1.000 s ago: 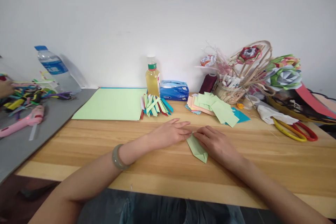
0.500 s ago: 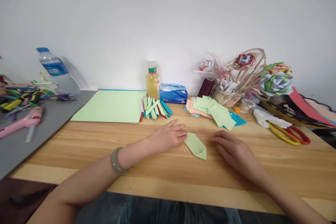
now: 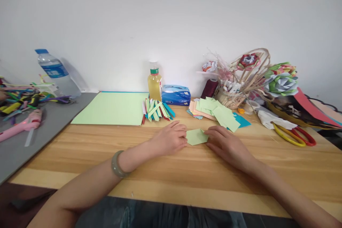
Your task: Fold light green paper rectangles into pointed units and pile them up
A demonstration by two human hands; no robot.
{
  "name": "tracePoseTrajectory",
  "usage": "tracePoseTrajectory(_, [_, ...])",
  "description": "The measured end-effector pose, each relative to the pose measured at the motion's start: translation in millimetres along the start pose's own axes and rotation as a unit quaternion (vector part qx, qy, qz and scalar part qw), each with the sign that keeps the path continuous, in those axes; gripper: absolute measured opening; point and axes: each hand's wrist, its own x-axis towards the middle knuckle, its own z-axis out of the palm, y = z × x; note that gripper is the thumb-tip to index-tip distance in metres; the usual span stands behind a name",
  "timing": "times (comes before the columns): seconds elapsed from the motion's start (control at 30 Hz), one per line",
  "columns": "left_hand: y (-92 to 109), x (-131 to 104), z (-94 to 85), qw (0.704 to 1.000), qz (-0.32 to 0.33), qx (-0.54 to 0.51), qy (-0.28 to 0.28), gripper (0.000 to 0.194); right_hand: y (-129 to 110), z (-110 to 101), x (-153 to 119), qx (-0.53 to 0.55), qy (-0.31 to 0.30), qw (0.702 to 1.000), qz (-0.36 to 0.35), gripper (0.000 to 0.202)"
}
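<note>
A small folded piece of light green paper [image 3: 196,137] lies on the wooden table between my two hands. At its left end, my left hand [image 3: 171,138] has its fingers closed on the edge, with a bangle on that wrist. The fingers of my right hand [image 3: 227,144] are pinched on the opposite end and cover its corner. Just behind my right hand is a pile of green paper pieces [image 3: 227,118], with peach and blue sheets under them.
Behind my left hand stand a bundle of folded paper strips [image 3: 157,109], a bottle of yellow drink [image 3: 155,83] and a blue tissue pack [image 3: 176,95]. A large green sheet [image 3: 112,108] lies left. Scissors [image 3: 294,135] lie right; a pink glue gun [image 3: 25,124] is far left.
The folded green paper has turned to lie nearly level. My right hand has moved left and now grips its right end. My left hand's fingers have closed at its left end.
</note>
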Motion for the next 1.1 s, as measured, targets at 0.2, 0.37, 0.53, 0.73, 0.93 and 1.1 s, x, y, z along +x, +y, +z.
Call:
tracePoseTrajectory(0.2, [3.9,4.5,3.4,1.000,-0.016,0.006,-0.007,0.024,13.9,0.4,8.1,0.031,-0.047,0.997,-0.050,0.020])
tracePoseTrajectory(0.37, [9.0,8.6,6.7,0.997,-0.065,-0.042,-0.011,0.021,13.0,4.6,2.6,0.055,-0.023,0.998,-0.020,0.015])
tracePoseTrajectory(0.53, [13.2,10.8,2.6,0.983,-0.147,-0.106,-0.011,0.013,10.5,8.9,1.9,0.104,-0.006,0.994,0.017,0.013])
tracePoseTrajectory(0.73, [22.5,20.5,-3.1,0.938,-0.297,-0.178,-0.029,0.008,11.7,13.3,5.9,0.134,-0.010,0.989,0.059,0.013])
tracePoseTrajectory(0.93, [28.1,25.9,-4.9,0.912,-0.359,-0.193,-0.045,0.012,5.9,14.6,10.0,0.131,-0.005,0.986,0.102,0.016])
tracePoseTrajectory(1.1, [25.9,23.1,0.4,0.916,-0.353,-0.189,-0.033,0.010,0.2,14.4,12.1,0.117,0.003,0.985,0.127,0.016])
